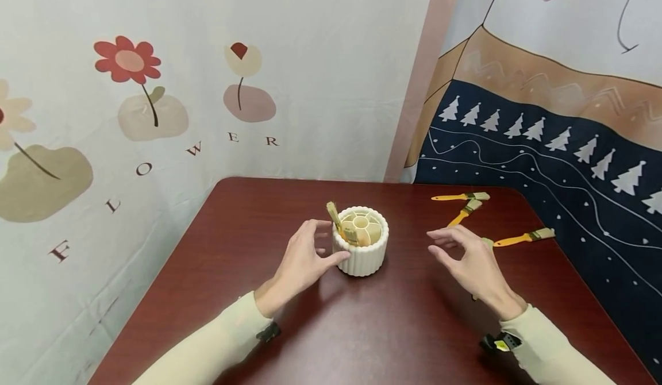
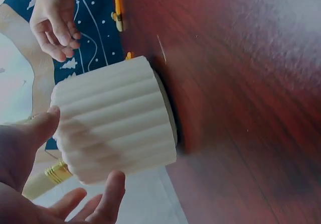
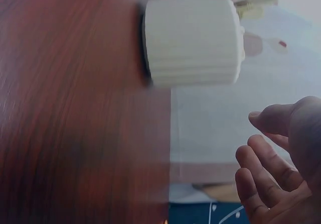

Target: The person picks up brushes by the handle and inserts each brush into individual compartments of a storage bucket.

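Observation:
A white ribbed brush holder (image 1: pixel 360 261) with a divided insert stands upright on the table. Two paintbrushes lean in its left compartments, bristles up; one brush (image 1: pixel 333 215) tilts out over the rim. My left hand (image 1: pixel 305 255) is spread at the holder's left side. Its thumb is at the front rim, and in the left wrist view its fingertips lie right by the ribbed wall (image 2: pixel 115 118). To the right, my right hand (image 1: pixel 473 264) hovers over the table with relaxed, slightly bent fingers and nothing in them. It partly hides a brush (image 1: pixel 488 241) behind it.
Yellow-handled paintbrushes lie on the right of the dark red table (image 1: pixel 248 230): one at the back (image 1: pixel 460 197), an angled one (image 1: pixel 465 211), and another near the right edge (image 1: pixel 524 238). Printed cloth (image 1: pixel 331 86) hangs behind the table and along its right side.

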Demonstrator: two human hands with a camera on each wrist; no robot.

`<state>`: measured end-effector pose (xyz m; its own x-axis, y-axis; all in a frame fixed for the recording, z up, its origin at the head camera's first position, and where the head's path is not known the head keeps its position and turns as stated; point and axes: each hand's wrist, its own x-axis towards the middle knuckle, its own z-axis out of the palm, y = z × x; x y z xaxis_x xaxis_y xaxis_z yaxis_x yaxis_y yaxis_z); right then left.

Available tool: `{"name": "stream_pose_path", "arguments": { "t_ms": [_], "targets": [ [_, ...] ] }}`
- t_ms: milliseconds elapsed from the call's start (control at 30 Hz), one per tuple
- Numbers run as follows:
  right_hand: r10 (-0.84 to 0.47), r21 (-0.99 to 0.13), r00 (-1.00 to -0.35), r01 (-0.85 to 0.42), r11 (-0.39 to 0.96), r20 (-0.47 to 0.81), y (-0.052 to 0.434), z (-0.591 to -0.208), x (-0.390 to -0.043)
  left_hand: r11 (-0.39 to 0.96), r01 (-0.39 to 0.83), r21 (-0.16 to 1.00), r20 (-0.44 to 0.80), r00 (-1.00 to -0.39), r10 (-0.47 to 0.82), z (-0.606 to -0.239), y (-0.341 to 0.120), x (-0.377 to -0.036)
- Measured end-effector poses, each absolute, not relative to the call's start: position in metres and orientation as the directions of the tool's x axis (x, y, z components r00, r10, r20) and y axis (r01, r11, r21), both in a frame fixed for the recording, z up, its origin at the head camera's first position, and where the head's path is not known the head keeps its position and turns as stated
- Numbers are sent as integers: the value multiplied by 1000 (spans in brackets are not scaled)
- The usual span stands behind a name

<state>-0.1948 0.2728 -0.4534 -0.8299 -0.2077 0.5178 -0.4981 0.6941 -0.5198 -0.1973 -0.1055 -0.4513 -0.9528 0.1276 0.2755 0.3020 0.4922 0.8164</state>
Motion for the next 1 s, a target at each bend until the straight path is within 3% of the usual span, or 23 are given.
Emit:
{"name": "stream_pose_path", "arguments": {
  "t_ms": [233, 467, 700, 1000],
  "targets": [
    [-124, -546, -879, -391, 741, 461, 303, -453, -198, 577, 354, 736, 367, -925, 99, -449, -95, -188],
    [-8, -545, -922, -236, 804, 388, 336, -458, -200, 696, 326, 640, 375, -923, 88, -449, -85, -182],
    [66, -515, -965, -78, 854, 256, 359, -464, -205, 712, 293, 638, 357, -932, 64, -449, -80, -182],
    [87, -463, -990, 25, 886, 112, 371, -471, -212, 691, 292, 662, 354, -934, 55, -451, -79, -184]
  ]
}}
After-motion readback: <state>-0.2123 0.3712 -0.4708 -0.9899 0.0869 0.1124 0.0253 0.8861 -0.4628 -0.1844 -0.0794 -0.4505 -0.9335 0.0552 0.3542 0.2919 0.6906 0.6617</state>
